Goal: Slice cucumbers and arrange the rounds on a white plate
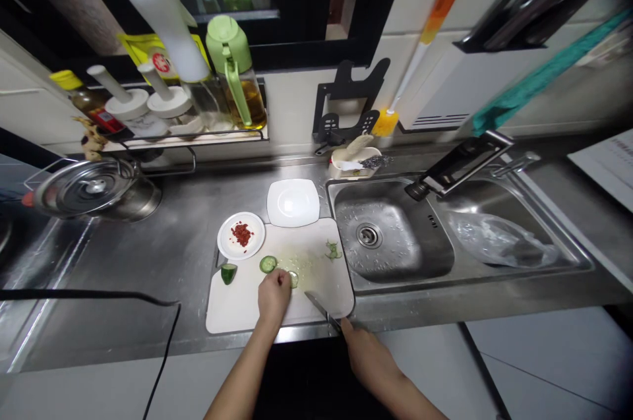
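On the white cutting board (235,308), my left hand (275,295) is closed, its curled fingertips at a pale cucumber slice (294,279). Another cucumber slice (268,264) lies flat just behind that hand, and a dark green cucumber end (228,273) sits by the board's left side. My right hand (368,351) grips a kitchen knife (319,304) by its handle at the board's front edge. The blade points back and left, apart from the slice. Green trimmings (333,250) lie at the board's right.
A white plate (225,235) with chopped red pieces and a white square dish (293,199) stand along the board's back. The steel sink (395,255) adjoins on the right, with a plastic bag (499,239) in its second basin. At left are a lidded pot (131,199) and a black cable (168,341).
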`<state>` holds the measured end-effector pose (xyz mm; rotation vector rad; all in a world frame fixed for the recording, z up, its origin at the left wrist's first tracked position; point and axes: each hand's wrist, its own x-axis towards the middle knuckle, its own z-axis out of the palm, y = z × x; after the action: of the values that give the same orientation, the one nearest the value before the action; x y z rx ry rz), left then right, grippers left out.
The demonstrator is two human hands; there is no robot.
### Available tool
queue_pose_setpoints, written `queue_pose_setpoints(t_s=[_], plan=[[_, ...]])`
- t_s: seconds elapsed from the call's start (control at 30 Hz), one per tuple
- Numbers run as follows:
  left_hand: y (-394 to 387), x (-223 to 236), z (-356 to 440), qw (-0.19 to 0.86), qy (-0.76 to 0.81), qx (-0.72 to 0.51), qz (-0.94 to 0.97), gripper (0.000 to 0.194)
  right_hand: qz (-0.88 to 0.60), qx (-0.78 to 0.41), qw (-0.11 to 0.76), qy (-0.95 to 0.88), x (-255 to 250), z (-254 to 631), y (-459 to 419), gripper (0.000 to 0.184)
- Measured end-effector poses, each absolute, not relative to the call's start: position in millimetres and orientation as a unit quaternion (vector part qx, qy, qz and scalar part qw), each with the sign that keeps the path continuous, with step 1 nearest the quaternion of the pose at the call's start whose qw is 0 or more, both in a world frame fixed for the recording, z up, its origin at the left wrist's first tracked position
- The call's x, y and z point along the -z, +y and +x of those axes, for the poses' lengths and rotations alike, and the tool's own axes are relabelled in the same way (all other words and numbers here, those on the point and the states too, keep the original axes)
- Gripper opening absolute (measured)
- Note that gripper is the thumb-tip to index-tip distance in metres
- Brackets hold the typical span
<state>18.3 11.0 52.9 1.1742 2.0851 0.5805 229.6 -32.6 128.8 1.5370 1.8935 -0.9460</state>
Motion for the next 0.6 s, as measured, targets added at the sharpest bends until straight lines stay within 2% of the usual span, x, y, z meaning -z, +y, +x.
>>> queue_pose_setpoints(t_s=[0.27,0.6], plan=[[12.2,-55.5,8.2,0.307,0.756,-0.305,0.492,0.020,0.566,0.345,0.248,0.706,-127.6,231.9,-31.7,0.065],[26.7,-52.3,-35.6,0.324,0.803,-0.331,0.375,0.028,0.564,0.344,0.245,0.709,-126.4,232.1,-30.4,0.061]])
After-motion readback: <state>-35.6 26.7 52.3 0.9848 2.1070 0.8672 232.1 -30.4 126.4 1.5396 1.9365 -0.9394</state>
